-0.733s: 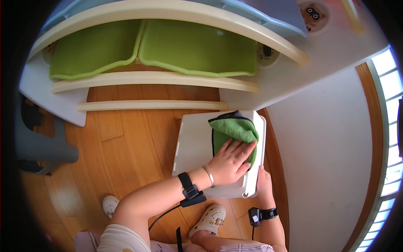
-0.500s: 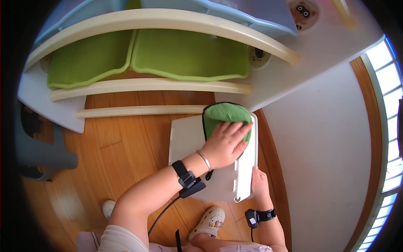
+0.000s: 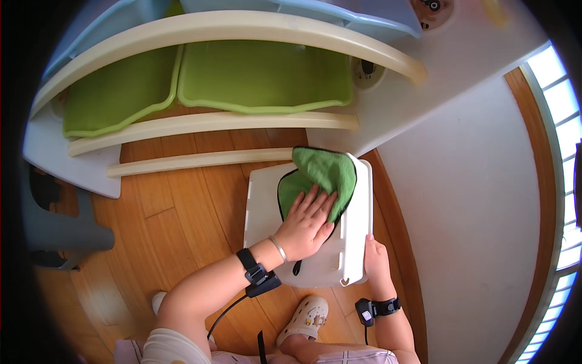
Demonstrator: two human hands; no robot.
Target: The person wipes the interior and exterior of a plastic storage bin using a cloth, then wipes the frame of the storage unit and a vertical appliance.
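Both hands work one white tray [image 3: 260, 206]: the left hand [image 3: 308, 221] lies flat, fingers spread, pressing a green cloth [image 3: 324, 176] onto it; the right hand [image 3: 376, 267] grips the tray's near edge beside it.

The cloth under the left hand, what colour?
Green with a dark edge, cloth under the left hand, head view.

Cloth [image 3: 324, 176]: green, thin black edging. Tray [image 3: 357, 230] under it: plain white. Two bins [image 3: 260, 76] on the shelf: lime green. Shelf rails [image 3: 206, 121]: cream. Upper bins [image 3: 339, 12]: pale blue. Floor [image 3: 176, 212]: orange-brown wood planks. Wall [image 3: 473, 200]: white. Wrist bands [image 3: 257, 273]: black. Bracelet [image 3: 279, 249]: silver. Shoe [image 3: 303, 318]: cream clog with small coloured charms.
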